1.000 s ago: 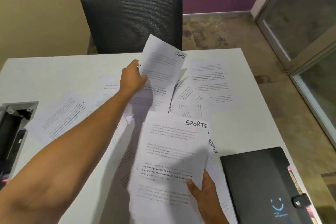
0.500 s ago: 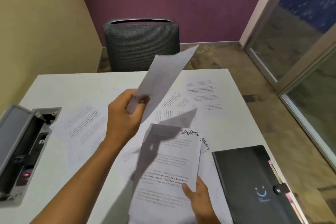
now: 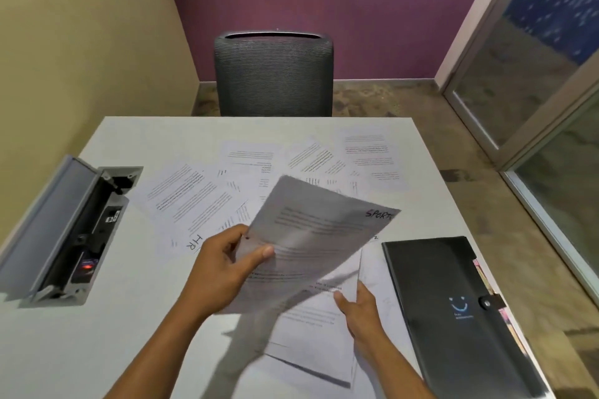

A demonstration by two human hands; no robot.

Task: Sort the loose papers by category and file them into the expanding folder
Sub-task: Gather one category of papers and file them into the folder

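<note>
The left hand (image 3: 223,266) pinches a printed sheet marked "SPORT" (image 3: 317,236) by its near-left edge, thumb on top and fingers curled beneath, holding it tilted above the white table (image 3: 136,334). The right hand (image 3: 361,311) holds the right edge of a small stack of papers (image 3: 311,343) lying under that sheet, thumb on top. More loose papers (image 3: 194,197) are spread across the middle of the table. The black expanding folder (image 3: 453,311) lies closed, just beside the right hand.

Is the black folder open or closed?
Closed. The black folder lies flat on the table with its cover down and the snap strap fastened across its right edge.
</note>
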